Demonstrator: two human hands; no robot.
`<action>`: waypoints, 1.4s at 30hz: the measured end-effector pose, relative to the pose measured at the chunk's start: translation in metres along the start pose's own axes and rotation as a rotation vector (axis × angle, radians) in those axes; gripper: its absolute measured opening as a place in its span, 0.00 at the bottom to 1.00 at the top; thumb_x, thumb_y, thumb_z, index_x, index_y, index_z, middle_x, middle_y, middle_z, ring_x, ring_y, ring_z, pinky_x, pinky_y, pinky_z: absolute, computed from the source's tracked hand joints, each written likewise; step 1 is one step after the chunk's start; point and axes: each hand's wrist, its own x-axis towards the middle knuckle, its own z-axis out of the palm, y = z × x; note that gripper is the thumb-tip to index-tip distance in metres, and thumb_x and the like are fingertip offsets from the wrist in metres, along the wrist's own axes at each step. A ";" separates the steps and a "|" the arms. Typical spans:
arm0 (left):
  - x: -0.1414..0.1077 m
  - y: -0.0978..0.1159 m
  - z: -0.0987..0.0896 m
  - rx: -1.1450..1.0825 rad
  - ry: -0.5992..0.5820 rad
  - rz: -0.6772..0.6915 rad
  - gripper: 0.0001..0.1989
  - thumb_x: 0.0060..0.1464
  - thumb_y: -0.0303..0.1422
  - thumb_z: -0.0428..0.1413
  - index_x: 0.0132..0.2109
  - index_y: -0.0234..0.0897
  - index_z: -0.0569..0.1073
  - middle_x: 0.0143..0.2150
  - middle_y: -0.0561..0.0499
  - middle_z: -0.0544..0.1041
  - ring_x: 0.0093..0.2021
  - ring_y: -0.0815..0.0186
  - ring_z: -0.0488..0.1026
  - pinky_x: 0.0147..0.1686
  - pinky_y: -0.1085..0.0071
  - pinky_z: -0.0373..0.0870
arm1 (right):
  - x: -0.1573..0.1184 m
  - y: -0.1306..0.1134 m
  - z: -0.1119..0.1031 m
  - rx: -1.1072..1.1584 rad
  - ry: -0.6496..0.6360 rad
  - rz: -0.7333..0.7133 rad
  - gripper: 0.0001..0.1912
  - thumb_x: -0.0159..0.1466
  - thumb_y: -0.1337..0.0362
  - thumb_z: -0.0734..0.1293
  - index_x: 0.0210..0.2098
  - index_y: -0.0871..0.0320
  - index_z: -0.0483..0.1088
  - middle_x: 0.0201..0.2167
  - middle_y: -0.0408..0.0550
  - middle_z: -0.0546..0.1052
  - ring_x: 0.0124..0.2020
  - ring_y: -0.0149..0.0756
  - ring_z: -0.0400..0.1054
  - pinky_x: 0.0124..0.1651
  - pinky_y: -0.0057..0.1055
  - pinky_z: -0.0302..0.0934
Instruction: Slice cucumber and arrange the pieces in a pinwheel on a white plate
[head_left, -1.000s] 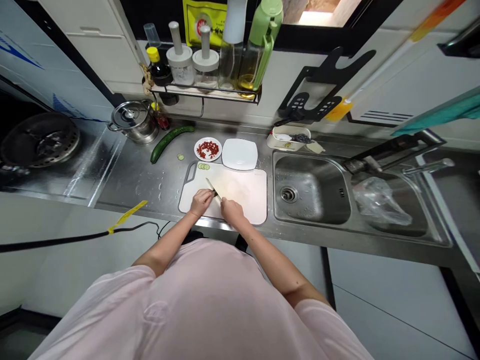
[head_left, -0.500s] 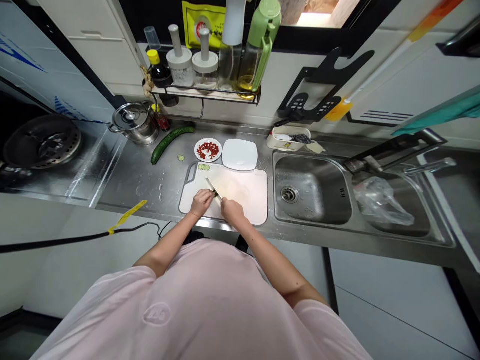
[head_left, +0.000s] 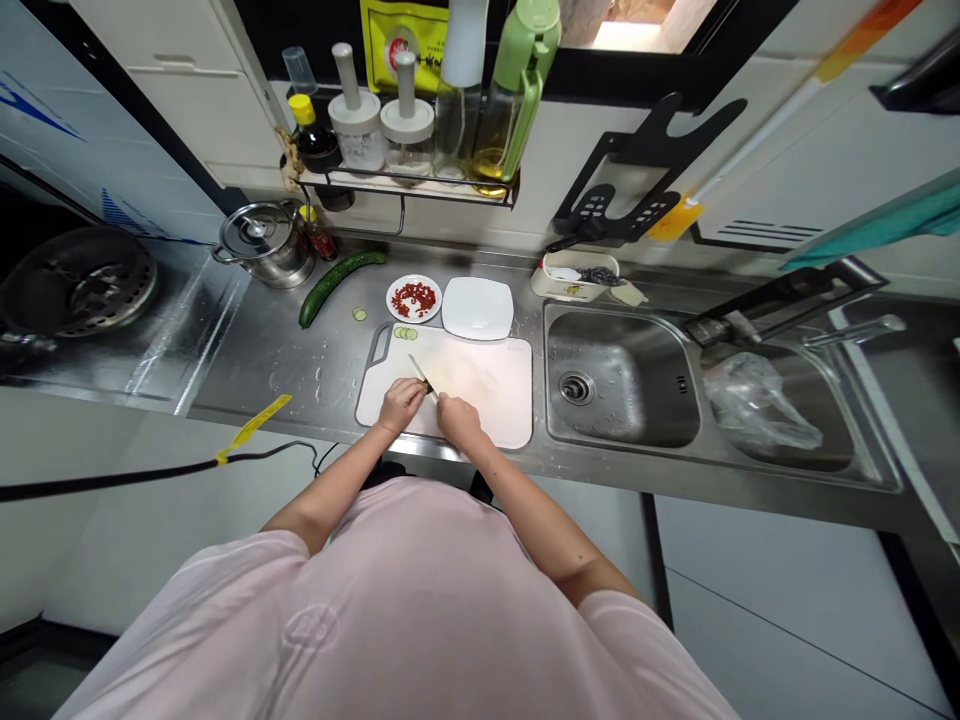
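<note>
Stainless counter (head_left: 255, 360), white cutting board (head_left: 487, 395): right hand (head_left: 459, 420) grips a knife (head_left: 421, 378), left hand (head_left: 402, 405) curled beside it.

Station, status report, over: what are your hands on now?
Right hand on kitchen knife. Left hand beside it, above cutting board. Cucumber slices at board's far edge.

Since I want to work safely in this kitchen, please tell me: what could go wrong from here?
The knife in the right hand has its blade very near the left hand, so a slip could cut those fingers. Water drops on the steel counter beside the white cutting board might let the board slide.
</note>
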 end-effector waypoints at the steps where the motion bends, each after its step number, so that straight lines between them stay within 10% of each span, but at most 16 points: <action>1: 0.000 0.000 0.000 -0.001 0.003 0.001 0.08 0.58 0.31 0.51 0.40 0.39 0.74 0.39 0.48 0.76 0.43 0.64 0.72 0.45 0.63 0.69 | 0.002 -0.001 0.000 -0.003 0.009 0.000 0.14 0.68 0.67 0.50 0.45 0.59 0.63 0.38 0.54 0.75 0.40 0.39 0.71 0.40 0.30 0.59; 42: 0.000 0.000 0.000 0.014 0.018 -0.009 0.08 0.59 0.32 0.50 0.39 0.38 0.74 0.39 0.47 0.76 0.42 0.65 0.71 0.44 0.64 0.68 | 0.007 -0.007 0.002 0.011 0.034 0.023 0.13 0.66 0.69 0.51 0.46 0.60 0.63 0.38 0.55 0.75 0.40 0.39 0.71 0.40 0.31 0.60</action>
